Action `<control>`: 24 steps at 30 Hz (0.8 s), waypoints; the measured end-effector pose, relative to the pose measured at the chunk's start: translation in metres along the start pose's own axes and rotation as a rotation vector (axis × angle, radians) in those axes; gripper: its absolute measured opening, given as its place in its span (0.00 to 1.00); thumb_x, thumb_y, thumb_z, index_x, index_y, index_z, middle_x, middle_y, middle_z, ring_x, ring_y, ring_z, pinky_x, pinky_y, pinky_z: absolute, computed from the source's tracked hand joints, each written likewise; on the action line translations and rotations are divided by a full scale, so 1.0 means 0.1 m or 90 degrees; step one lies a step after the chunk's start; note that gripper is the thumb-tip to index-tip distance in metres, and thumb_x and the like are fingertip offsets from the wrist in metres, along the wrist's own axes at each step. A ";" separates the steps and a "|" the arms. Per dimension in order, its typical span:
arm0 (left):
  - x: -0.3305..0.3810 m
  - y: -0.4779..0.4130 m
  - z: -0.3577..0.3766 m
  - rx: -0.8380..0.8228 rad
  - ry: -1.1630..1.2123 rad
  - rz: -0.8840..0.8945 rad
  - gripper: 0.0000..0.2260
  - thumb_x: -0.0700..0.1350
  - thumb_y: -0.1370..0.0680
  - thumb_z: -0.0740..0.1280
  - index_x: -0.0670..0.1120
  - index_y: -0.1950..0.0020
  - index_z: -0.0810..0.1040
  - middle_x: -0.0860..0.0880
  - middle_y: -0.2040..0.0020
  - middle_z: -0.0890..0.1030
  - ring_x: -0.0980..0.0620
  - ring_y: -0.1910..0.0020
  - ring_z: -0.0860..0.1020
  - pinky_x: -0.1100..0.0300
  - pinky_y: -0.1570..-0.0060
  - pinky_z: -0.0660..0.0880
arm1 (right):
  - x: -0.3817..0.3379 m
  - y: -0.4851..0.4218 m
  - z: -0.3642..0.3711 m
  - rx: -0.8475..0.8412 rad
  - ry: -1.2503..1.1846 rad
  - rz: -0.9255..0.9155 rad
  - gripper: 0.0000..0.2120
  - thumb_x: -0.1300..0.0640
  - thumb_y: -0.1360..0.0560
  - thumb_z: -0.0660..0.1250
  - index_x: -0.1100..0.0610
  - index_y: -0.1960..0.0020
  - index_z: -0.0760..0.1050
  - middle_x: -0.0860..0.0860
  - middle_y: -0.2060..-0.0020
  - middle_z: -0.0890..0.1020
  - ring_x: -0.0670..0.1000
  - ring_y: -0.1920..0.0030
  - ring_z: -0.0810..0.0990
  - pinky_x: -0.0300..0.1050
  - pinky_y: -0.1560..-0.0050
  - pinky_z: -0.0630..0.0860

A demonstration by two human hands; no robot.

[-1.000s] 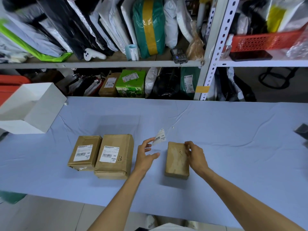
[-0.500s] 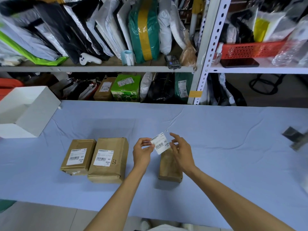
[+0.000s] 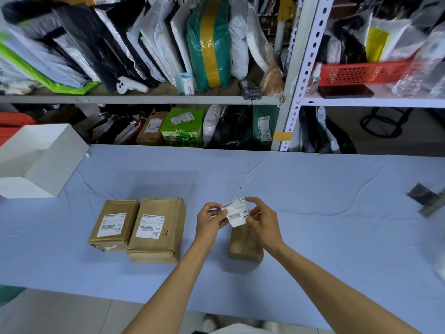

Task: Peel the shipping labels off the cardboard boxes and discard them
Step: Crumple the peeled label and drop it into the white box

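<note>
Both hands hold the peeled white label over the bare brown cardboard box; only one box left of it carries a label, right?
No, two: the head view shows a smaller labelled cardboard box and a larger labelled cardboard box left of the bare box. Rest holds.

Brown boxes lie on pale blue cloth. The white label at centre carries a black barcode. Upper right, a red basket.

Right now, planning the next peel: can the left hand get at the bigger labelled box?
Probably yes: nothing but bare tablecloth lies between the left hand and the bigger box. It is busy, though, pinching the peeled label together with the right hand.
</note>
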State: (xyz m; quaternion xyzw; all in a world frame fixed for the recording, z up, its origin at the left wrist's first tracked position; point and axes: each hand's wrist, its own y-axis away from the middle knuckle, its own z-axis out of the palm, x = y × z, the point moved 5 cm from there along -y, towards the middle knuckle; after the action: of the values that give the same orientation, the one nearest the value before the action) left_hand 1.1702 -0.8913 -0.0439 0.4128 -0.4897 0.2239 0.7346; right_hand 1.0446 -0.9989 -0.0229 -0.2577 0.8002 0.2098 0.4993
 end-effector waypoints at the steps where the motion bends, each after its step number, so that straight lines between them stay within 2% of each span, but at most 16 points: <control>1: -0.01 0.00 0.01 0.004 -0.006 0.008 0.05 0.32 0.24 0.67 0.42 0.54 0.74 0.38 0.52 0.78 0.43 0.52 0.82 0.64 0.62 0.80 | -0.01 0.01 0.00 0.000 0.007 -0.011 0.22 0.69 0.30 0.64 0.50 0.42 0.78 0.49 0.65 0.78 0.49 0.65 0.78 0.44 0.61 0.77; 5: 0.00 -0.01 0.00 0.051 0.006 0.025 0.08 0.31 0.24 0.66 0.43 0.56 0.75 0.39 0.54 0.79 0.45 0.56 0.81 0.66 0.64 0.79 | -0.05 -0.01 0.02 0.005 0.050 -0.025 0.12 0.67 0.30 0.65 0.56 0.54 0.84 0.54 0.62 0.77 0.54 0.62 0.79 0.46 0.59 0.77; 8: 0.02 -0.02 0.03 0.038 0.071 -0.020 0.06 0.30 0.25 0.66 0.40 0.53 0.75 0.39 0.52 0.79 0.45 0.55 0.81 0.68 0.64 0.78 | -0.10 0.02 0.02 -0.001 0.096 -0.021 0.07 0.62 0.31 0.70 0.57 0.54 0.83 0.53 0.60 0.79 0.51 0.61 0.79 0.42 0.59 0.76; 11: 0.05 0.00 0.06 -0.017 0.111 -0.033 0.10 0.28 0.27 0.68 0.38 0.49 0.75 0.40 0.53 0.80 0.50 0.57 0.81 0.68 0.61 0.78 | -0.08 0.06 0.02 -0.025 0.076 -0.027 0.08 0.61 0.33 0.74 0.58 0.54 0.81 0.53 0.58 0.81 0.52 0.61 0.80 0.45 0.57 0.77; 15: 0.01 0.00 0.01 -0.031 0.029 -0.016 0.11 0.31 0.29 0.72 0.42 0.51 0.77 0.41 0.50 0.81 0.47 0.51 0.80 0.67 0.57 0.78 | -0.07 0.04 0.00 -0.010 0.084 -0.046 0.03 0.62 0.29 0.71 0.57 0.56 0.81 0.52 0.59 0.81 0.49 0.61 0.78 0.43 0.58 0.75; 18: 0.01 0.01 -0.03 -0.006 -0.066 0.030 0.06 0.37 0.29 0.74 0.42 0.56 0.79 0.45 0.56 0.82 0.50 0.55 0.80 0.64 0.55 0.77 | -0.11 0.04 -0.01 -0.012 0.124 -0.053 0.04 0.60 0.28 0.70 0.55 0.54 0.81 0.47 0.61 0.82 0.46 0.62 0.77 0.38 0.60 0.71; 21: 0.04 0.02 0.00 -0.007 -0.105 0.067 0.05 0.38 0.28 0.74 0.41 0.60 0.78 0.47 0.62 0.80 0.51 0.61 0.79 0.57 0.53 0.80 | -0.14 0.06 -0.02 -0.021 0.064 -0.058 0.08 0.62 0.29 0.69 0.53 0.52 0.77 0.47 0.69 0.79 0.47 0.68 0.77 0.42 0.62 0.73; 24: 0.06 0.01 0.01 -0.001 -0.119 0.081 0.06 0.37 0.28 0.74 0.41 0.62 0.78 0.46 0.63 0.80 0.49 0.60 0.79 0.55 0.52 0.80 | -0.18 0.05 0.04 -0.059 0.080 -0.061 0.06 0.64 0.31 0.69 0.55 0.56 0.79 0.48 0.69 0.81 0.49 0.67 0.80 0.48 0.60 0.78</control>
State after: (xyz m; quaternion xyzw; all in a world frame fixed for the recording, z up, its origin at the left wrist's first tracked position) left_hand 1.1715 -0.8924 -0.0375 0.3997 -0.5816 0.2300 0.6701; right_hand 1.0506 -0.9891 -0.0076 -0.3312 0.8059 0.2061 0.4453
